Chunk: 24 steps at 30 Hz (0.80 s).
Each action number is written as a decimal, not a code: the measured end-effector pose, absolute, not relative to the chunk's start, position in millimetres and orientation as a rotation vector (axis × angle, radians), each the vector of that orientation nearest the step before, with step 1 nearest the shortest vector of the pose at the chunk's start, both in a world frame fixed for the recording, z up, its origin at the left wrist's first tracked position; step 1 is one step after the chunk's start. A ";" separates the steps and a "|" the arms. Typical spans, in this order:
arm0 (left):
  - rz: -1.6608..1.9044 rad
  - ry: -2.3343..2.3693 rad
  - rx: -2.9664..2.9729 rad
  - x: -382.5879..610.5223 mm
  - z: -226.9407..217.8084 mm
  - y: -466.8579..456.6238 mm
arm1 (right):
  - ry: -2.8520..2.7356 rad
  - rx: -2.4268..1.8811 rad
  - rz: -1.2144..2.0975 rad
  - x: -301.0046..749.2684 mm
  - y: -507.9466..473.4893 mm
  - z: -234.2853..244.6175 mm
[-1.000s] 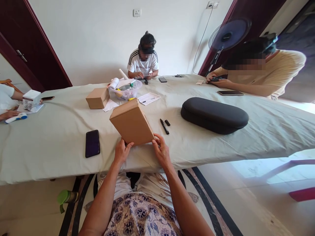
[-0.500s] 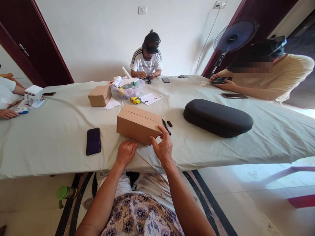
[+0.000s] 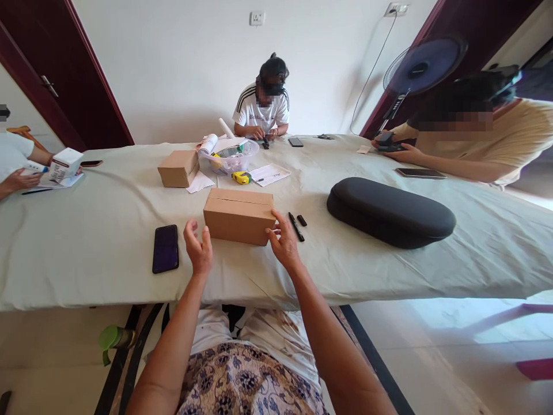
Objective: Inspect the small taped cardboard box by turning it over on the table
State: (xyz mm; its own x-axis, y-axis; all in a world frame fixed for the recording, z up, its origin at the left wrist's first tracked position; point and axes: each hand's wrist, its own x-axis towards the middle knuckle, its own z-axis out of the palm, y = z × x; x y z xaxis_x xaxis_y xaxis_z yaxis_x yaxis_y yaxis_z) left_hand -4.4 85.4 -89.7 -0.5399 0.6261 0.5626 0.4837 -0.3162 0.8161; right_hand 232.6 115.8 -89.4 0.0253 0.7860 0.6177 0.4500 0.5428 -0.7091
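A closed brown cardboard box [image 3: 238, 216] rests on the cloth-covered table [image 3: 112, 253] in front of me. My right hand [image 3: 283, 239] grips its right end, the thumb at the front corner and the fingers around the end face. My left hand [image 3: 199, 248] stands just off the box's left end, fingers spread and nothing in them. Beside my right hand lie a black marker [image 3: 296, 226] and its separate cap [image 3: 302, 220]. A dark phone [image 3: 165, 248] lies to the left of my left hand.
A black oblong case [image 3: 389, 210] occupies the right side. Farther back are another cardboard box [image 3: 178, 168], a plastic basket [image 3: 235, 163] of odds and ends, a yellow tape measure [image 3: 241, 177] and a paper [image 3: 272, 174]. Three people sit around the table, handling small items.
The box has turned so its long front side faces me more squarely. My left hand has moved up and left and opened beside its left end. My right hand stays at the right end.
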 end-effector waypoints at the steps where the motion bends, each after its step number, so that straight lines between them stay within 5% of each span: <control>1: 1.947 1.736 1.450 -5.6 -91.5 93.5 | -1.598 -1.064 0.370 231.7 117.3 -92.3; 12: 1.633 1.623 1.515 -12.4 -133.1 119.4 | -1.663 -1.525 0.390 221.3 123.2 -126.9; 24: 1.799 1.607 1.445 -14.4 -122.3 111.9 | -1.371 -1.290 0.567 224.2 115.7 -122.4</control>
